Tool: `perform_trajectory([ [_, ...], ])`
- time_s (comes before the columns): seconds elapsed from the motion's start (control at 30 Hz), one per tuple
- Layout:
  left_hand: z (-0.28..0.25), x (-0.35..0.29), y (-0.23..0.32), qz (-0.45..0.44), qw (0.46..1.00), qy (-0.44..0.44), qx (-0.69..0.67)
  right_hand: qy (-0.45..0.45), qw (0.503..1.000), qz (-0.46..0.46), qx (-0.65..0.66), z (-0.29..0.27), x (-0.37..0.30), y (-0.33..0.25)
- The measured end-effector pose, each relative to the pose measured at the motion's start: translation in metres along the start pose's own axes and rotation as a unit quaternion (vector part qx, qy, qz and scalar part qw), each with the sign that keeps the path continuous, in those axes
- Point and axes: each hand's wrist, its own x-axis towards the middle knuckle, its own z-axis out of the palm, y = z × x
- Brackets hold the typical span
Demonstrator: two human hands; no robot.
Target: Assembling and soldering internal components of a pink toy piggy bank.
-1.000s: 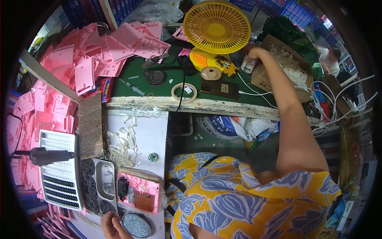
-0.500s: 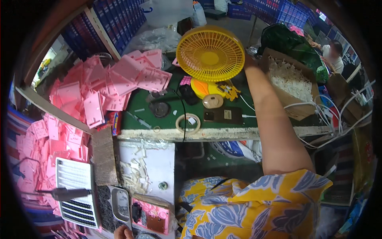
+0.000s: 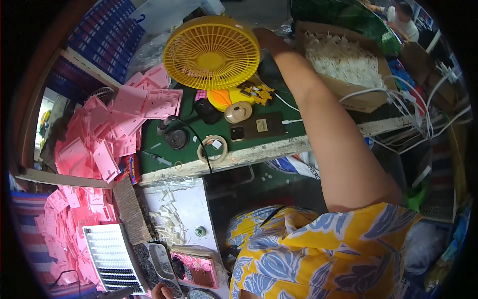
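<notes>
Your right hand (image 3: 266, 37) is stretched far out across the bench, resting at the rim of the round yellow plastic fan grille (image 3: 211, 52) that stands tilted at the back of the green worktop (image 3: 189, 157); the fingers are hidden behind the grille edge, so you cannot tell whether they are closed on it or merely laid against it. Just right of that hand sits the open brown cardboard box of small white plastic parts (image 3: 343, 62). Your left hand (image 3: 159, 291) shows only as a sliver at the lower edge, beside the pink tray of parts (image 3: 195, 269), its grip unreadable. Judging by the reach, you are at the stage of taking hold of or adjusting the grille, which calls for a firm grip on the rim before shifting it. The worktop is crowded: a dark phone lying flat (image 3: 256, 127), a roll of tape (image 3: 213, 148) and a heap of flat pink plastic pieces (image 3: 109, 139) spilling to the left. White cables (image 3: 413, 99) trail at the right, and blue crates (image 3: 102, 40) are stacked behind.
</notes>
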Motion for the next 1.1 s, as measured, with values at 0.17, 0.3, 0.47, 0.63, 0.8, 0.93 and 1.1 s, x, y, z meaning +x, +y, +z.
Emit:
perform_trajectory([
  [0.17,-0.01,-0.014,0.004,0.046,0.998,0.029,0.025,0.024,0.998,-0.023,0.054,-0.004,-0.007,-0.023],
  [0.3,-0.016,-0.029,-0.014,0.018,0.998,0.058,-0.019,0.023,0.998,-0.018,0.062,-0.015,-0.023,-0.019],
  [0.47,-0.024,-0.045,-0.038,-0.04,0.997,0.056,-0.029,-0.011,0.998,-0.018,0.053,-0.017,-0.048,-0.025],
  [0.63,-0.016,-0.05,-0.044,-0.037,0.997,0.051,-0.044,-0.05,0.998,-0.017,0.031,-0.028,-0.065,-0.03],
  [0.8,-0.01,-0.038,-0.034,-0.032,0.998,0.032,-0.047,-0.071,0.997,-0.016,0.028,-0.039,-0.066,-0.032],
  [0.93,-0.018,-0.006,-0.002,0.055,0.998,0.001,0.019,-0.079,0.997,-0.014,0.012,-0.123,-0.062,-0.048],
  [1.1,-0.017,0.024,0.068,0.163,0.984,-0.074,-0.006,-0.12,0.991,-0.01,-0.052,-0.228,-0.11,-0.095],
])
